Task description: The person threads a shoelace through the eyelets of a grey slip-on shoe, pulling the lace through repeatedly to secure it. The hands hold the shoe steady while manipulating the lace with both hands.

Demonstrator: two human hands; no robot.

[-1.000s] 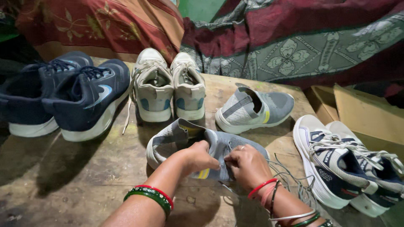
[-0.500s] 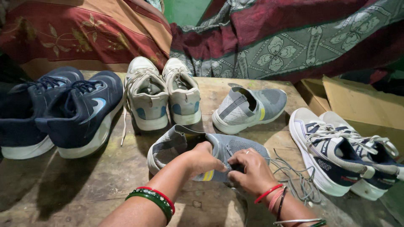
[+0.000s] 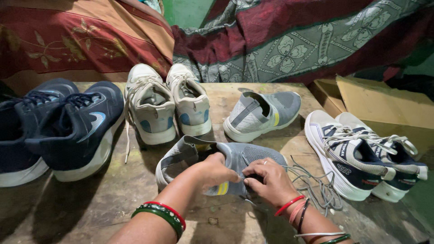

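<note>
Left hand point(image 3: 216, 171) grips the grey shoe point(image 3: 253, 156) on the surface point(image 3: 113, 199); right hand point(image 3: 270, 180) fingers pinch its lace point(image 3: 316, 185) at the eyelets

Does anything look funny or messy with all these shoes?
Yes. The grey shoe under the left hand and right hand has its grey lace lying loose in a tangle on the wooden table. Its matching grey shoe stands apart with no lace visible, unlike the other laced pairs.
</note>
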